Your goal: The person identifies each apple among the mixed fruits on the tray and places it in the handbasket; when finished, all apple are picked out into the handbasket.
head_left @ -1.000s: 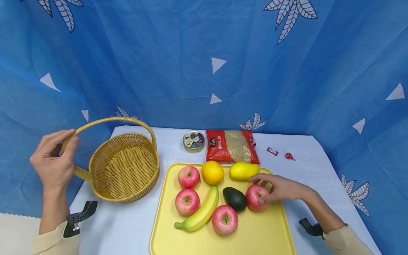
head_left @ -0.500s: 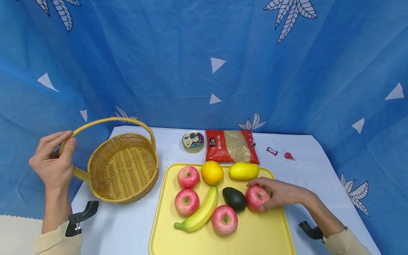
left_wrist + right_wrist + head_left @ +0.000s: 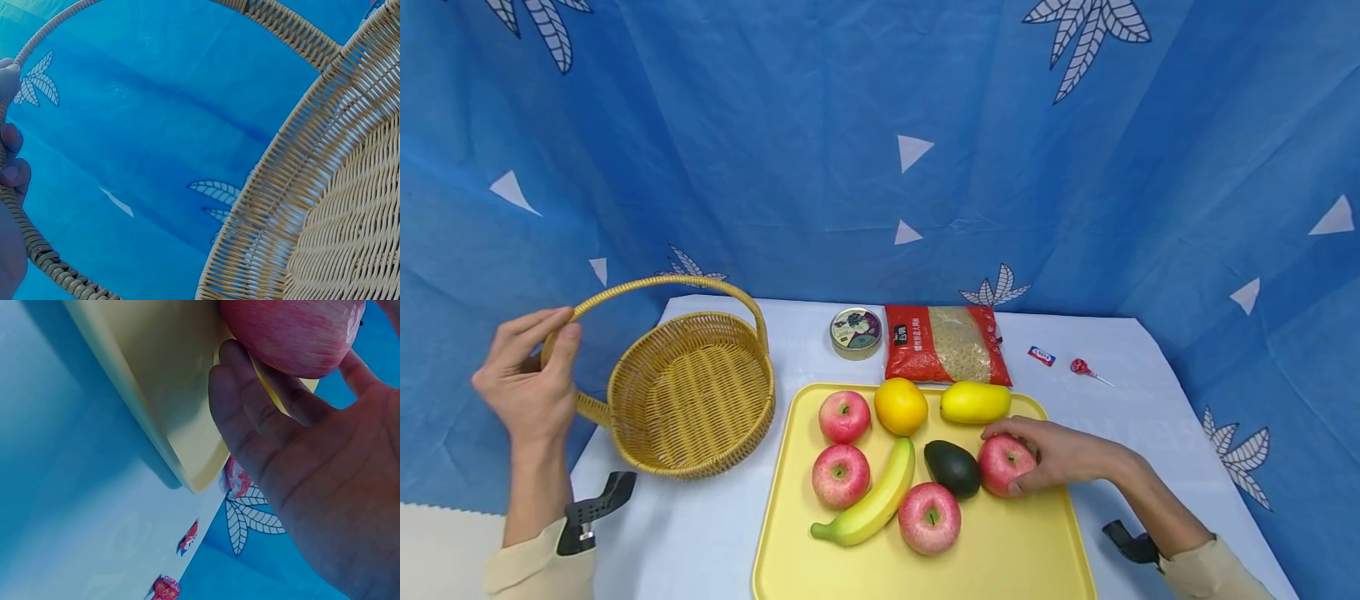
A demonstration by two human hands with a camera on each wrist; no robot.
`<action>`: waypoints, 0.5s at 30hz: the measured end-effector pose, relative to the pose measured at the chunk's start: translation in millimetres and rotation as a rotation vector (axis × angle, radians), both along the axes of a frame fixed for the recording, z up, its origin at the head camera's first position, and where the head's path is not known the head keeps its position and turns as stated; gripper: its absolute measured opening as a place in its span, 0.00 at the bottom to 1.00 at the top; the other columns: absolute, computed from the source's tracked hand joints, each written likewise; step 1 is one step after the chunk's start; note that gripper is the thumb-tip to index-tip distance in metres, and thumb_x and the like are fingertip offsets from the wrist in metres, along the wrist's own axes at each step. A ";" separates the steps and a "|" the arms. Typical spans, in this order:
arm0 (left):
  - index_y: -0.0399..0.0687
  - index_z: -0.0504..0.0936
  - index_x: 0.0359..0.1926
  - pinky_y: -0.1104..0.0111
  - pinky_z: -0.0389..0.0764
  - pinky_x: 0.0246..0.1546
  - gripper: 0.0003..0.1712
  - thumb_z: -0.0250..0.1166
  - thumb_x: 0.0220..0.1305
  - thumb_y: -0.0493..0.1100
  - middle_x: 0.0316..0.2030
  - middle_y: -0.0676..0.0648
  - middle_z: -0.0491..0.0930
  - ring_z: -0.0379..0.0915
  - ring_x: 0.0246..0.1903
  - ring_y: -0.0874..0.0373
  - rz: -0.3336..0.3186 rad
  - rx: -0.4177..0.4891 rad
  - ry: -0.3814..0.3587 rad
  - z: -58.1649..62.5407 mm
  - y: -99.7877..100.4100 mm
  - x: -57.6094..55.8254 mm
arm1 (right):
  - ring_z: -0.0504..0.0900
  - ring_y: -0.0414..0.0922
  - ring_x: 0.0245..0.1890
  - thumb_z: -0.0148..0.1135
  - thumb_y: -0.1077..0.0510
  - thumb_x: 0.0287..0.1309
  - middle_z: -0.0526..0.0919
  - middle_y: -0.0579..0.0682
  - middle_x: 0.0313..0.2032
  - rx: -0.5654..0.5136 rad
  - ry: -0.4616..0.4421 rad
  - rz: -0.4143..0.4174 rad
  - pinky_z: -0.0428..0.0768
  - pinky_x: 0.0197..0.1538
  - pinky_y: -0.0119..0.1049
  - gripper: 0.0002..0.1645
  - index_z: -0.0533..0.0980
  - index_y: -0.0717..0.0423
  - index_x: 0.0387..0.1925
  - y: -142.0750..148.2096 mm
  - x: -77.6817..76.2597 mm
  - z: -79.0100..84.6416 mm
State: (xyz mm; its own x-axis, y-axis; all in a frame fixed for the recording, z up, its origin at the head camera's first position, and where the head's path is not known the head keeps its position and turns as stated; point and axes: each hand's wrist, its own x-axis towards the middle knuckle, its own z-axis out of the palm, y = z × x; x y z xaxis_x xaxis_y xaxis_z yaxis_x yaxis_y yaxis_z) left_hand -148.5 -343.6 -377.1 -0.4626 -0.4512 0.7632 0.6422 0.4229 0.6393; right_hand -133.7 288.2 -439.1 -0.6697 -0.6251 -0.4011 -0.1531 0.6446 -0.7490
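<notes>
With fingers and thumb curled round it, my left hand (image 3: 533, 375) holds the left side of the handle of a yellow wicker basket (image 3: 692, 471). The basket is tilted toward me and nothing lies in it. At the tray's right side, my right hand (image 3: 1063, 454) grips a red apple (image 3: 1002, 464), thumb on the near side and fingers on the far side. That apple sits beside a dark green avocado (image 3: 952, 469) on the yellow tray (image 3: 1015, 558). In the right wrist view the same apple (image 3: 294, 334) shows between thumb and fingers; its far side is cut off.
Also on the tray are a banana (image 3: 874, 500), an orange (image 3: 901, 407), a yellow oblong fruit (image 3: 974, 403) and more apples (image 3: 929, 518). Behind stand a round tin (image 3: 856, 333), a red pasta bag (image 3: 947, 345), a small wrapped candy (image 3: 1041, 356) and a lollipop (image 3: 1081, 367).
My right hand's fingers and thumb have settled closer round the apple, the thumb sliding slightly nearer to me. My left hand and the basket stay almost where they were.
</notes>
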 end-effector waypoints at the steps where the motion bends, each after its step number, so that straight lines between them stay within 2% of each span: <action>1: 0.24 0.86 0.42 0.86 0.77 0.32 0.11 0.71 0.58 0.27 0.41 0.43 0.86 0.80 0.37 0.65 -0.001 0.000 0.002 1.0 1.3 0.7 | 0.72 0.52 0.55 0.78 0.48 0.49 0.73 0.47 0.57 0.002 0.003 -0.002 0.83 0.47 0.36 0.42 0.71 0.45 0.65 -0.1 -0.1 0.0; 8: 0.23 0.85 0.43 0.86 0.76 0.31 0.11 0.71 0.59 0.27 0.41 0.46 0.86 0.79 0.36 0.66 -0.008 0.006 -0.001 10.0 11.4 7.3 | 0.72 0.52 0.56 0.78 0.48 0.50 0.74 0.47 0.58 -0.002 0.027 -0.023 0.83 0.48 0.36 0.41 0.72 0.43 0.65 0.2 -0.7 -3.8; 15: 0.24 0.86 0.42 0.85 0.76 0.33 0.10 0.70 0.59 0.26 0.41 0.47 0.87 0.79 0.37 0.65 -0.003 0.007 0.007 11.4 14.8 8.4 | 0.72 0.51 0.56 0.77 0.46 0.50 0.74 0.47 0.58 0.002 0.055 -0.037 0.83 0.48 0.36 0.41 0.71 0.44 0.66 -0.2 -1.9 -9.4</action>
State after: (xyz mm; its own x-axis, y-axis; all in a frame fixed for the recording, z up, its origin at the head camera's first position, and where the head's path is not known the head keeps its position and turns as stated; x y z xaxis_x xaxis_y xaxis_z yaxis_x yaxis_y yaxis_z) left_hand -140.2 -328.7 -365.7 -0.4583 -0.4551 0.7634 0.6480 0.4168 0.6375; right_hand -135.7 288.0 -448.5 -0.7134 -0.5987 -0.3643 -0.1704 0.6524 -0.7385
